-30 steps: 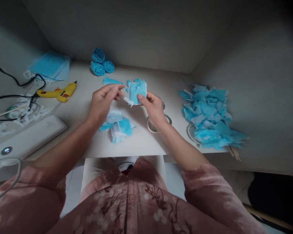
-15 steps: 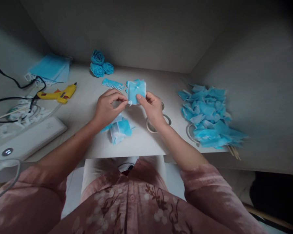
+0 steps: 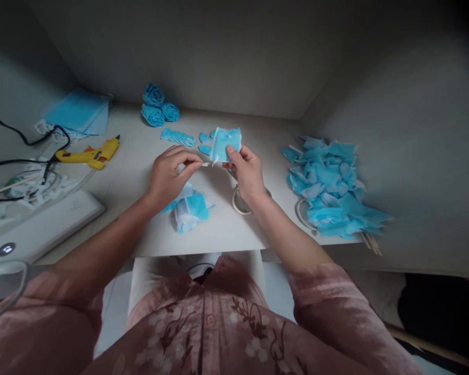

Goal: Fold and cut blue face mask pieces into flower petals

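Observation:
My right hand (image 3: 249,169) pinches a blue fabric square (image 3: 225,144) with white edges, thumb on its face. My left hand (image 3: 174,171) is closed in a pinch on a small white strip (image 3: 206,164) by the square's lower left corner. Small blue cut pieces (image 3: 205,150) lie on the table just behind the square, beside a folded blue strip (image 3: 179,137). Crumpled blue and white scraps (image 3: 191,211) rest below my left hand. A roll of tape (image 3: 241,202) is partly hidden by my right wrist.
Three blue rosettes (image 3: 153,95) sit at the back. At left are blue masks (image 3: 77,112), a yellow glue gun (image 3: 89,156), cables and a white power bank (image 3: 47,226). Blue scraps (image 3: 336,182) are heaped at right over sticks (image 3: 371,243).
The square has moved slightly right with my right hand and tilted. My left fingers have drawn a little away from it, with the white strip between them. The view has shifted slightly.

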Demonstrator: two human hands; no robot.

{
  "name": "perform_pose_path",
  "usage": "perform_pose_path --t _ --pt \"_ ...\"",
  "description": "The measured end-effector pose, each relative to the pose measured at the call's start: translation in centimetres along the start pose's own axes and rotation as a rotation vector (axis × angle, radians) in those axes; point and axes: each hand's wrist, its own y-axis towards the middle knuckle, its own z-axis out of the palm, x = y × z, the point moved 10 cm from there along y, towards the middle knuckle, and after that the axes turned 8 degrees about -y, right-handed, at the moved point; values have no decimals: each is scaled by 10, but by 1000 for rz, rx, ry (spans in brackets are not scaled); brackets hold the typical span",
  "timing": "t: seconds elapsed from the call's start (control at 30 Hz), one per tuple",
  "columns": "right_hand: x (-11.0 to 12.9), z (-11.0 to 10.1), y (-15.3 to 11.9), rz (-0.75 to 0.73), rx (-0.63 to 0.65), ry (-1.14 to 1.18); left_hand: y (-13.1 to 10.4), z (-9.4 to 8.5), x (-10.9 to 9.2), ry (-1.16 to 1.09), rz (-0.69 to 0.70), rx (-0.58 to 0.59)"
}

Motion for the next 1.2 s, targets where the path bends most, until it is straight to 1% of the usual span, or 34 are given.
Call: perform_pose_path --t 0.07,0.17,0.27,0.37,0.5,0.63,0.77,0.87,1.03,1.2 --pt "-1 1 0 8 11 13 -1 -3 0 -11 2 -27" --pt "-2 6 -3 20 24 47 -2 -4 -3 21 49 -43" --pt "0 11 -8 24 36 75 -4 2 -7 98 99 3" --pt "2 16 -12 29 62 72 -5 8 -7 158 119 53" --pt "2 19 -13 24 80 37 -6 11 -6 180 132 67" --pt "0 21 -13 22 91 9 -6 12 0 217 84 62" --pt "0 25 -14 13 128 -9 -5 9 4 235 36 24" --pt "2 26 -15 2 140 -39 -4 6 3 191 19 2" --pt "5 25 -16 -38 127 -35 -5 4 6 60 -36 -14" --pt "5 24 -16 -96 112 -85 -5 3 12 42 -101 -29"
